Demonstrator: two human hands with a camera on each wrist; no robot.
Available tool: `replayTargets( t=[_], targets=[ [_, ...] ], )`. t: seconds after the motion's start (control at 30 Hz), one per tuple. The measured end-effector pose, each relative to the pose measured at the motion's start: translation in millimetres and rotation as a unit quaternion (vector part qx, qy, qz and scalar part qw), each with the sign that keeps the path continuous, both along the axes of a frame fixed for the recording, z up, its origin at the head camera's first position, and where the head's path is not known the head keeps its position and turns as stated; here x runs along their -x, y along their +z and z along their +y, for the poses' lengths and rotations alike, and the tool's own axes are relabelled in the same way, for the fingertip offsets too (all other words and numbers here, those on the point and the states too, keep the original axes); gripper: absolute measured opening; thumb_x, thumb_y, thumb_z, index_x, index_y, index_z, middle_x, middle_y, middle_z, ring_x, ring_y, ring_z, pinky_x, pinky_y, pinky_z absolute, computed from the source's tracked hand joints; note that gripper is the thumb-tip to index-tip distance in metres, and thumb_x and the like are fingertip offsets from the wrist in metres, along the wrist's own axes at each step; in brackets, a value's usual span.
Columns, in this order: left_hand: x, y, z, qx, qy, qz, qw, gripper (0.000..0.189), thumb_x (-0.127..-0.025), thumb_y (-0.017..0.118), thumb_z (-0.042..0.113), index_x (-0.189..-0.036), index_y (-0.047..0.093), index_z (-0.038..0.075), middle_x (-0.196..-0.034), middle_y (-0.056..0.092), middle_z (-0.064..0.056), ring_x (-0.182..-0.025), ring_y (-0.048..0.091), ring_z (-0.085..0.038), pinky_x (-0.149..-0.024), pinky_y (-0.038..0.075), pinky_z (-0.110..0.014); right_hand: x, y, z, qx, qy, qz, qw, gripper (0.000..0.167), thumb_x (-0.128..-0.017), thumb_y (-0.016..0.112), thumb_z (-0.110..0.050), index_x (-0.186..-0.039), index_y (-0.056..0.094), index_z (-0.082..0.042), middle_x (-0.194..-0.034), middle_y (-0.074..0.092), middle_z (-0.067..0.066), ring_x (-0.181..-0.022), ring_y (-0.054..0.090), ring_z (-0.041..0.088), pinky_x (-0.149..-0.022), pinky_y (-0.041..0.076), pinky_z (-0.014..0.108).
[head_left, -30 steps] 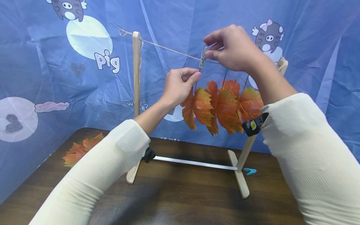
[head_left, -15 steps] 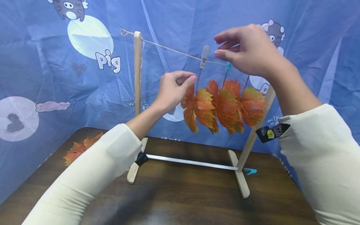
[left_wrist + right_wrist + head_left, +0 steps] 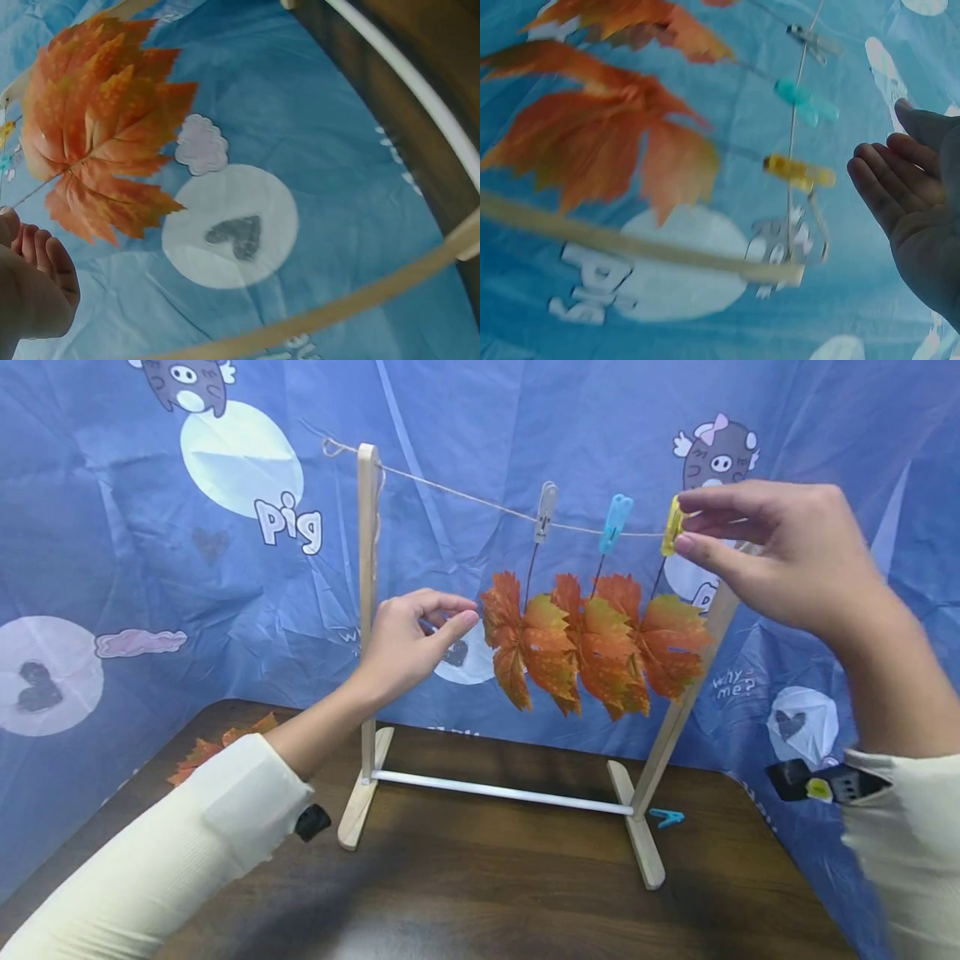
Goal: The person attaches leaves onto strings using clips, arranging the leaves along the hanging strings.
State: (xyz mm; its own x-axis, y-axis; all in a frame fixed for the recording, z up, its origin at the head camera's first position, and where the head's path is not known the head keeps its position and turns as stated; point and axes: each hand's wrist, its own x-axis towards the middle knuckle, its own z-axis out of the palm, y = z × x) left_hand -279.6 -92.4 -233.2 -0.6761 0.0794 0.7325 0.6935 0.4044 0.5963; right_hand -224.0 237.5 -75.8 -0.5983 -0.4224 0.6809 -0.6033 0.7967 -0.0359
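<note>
Three orange-red artificial maple leaves hang by their stems from a string, each under a clothespin. The grey clothespin holds the left leaf, the blue clothespin the middle one, and the yellow clothespin the right leaf. My right hand has its fingertips at the yellow clothespin in the head view; the right wrist view shows a gap between the fingers and that clothespin. Left of the leaves, my left hand is relaxed and holds nothing. Near it in the left wrist view is a leaf.
The string runs between the wooden posts of a stand joined low by a white rod. Another leaf lies on the table at left, partly behind the left sleeve. A blue clothespin lies beside the right foot.
My right hand has let go of the grey clothespin and moved right to the yellow one. My left hand has left the left leaf's stem and moved down and left.
</note>
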Motion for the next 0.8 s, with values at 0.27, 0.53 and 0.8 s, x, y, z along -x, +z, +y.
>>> replayTargets(
  t=[0.27,0.53,0.8],
  targets=[
    [-16.7,-29.3,-33.6,0.029,0.014,-0.002,0.9995,0.013,-0.093,0.078,0.019,-0.103,0.081,0.011,-0.083,0.072,0.0,-0.065,0.06,-0.015,-0.056,0.045,-0.022,-9.6,-32.8,57.2,0.007,-0.06,0.023,0.9979,0.04,-0.099,0.071,-0.025,-0.134,0.067,-0.006,-0.128,0.068,0.021,-0.118,0.067,0.013,-0.091,0.031,-0.001],
    [-25.2,-61.1,-74.0,0.055,0.055,-0.001,0.997,0.011,-0.094,0.077,0.019,-0.101,0.081,0.011,-0.084,0.072,0.002,-0.064,0.061,-0.013,-0.056,0.047,-0.023,-6.3,-88.1,109.4,0.018,-0.111,-0.043,0.9927,0.042,-0.102,0.067,-0.023,-0.134,0.063,0.004,-0.125,0.065,0.031,-0.11,0.062,0.053,-0.089,0.051,0.056],
    [-32.2,-87.1,-118.4,0.091,0.09,-0.014,0.9917,0.01,-0.094,0.077,0.019,-0.1,0.081,0.012,-0.082,0.073,0.002,-0.063,0.061,-0.012,-0.056,0.047,-0.019,3.6,-148.5,147.7,0.015,-0.148,-0.087,0.985,0.041,-0.103,0.065,-0.024,-0.129,0.063,0.008,-0.118,0.067,0.034,-0.104,0.063,0.056,-0.08,0.047,0.072]
  ],
)
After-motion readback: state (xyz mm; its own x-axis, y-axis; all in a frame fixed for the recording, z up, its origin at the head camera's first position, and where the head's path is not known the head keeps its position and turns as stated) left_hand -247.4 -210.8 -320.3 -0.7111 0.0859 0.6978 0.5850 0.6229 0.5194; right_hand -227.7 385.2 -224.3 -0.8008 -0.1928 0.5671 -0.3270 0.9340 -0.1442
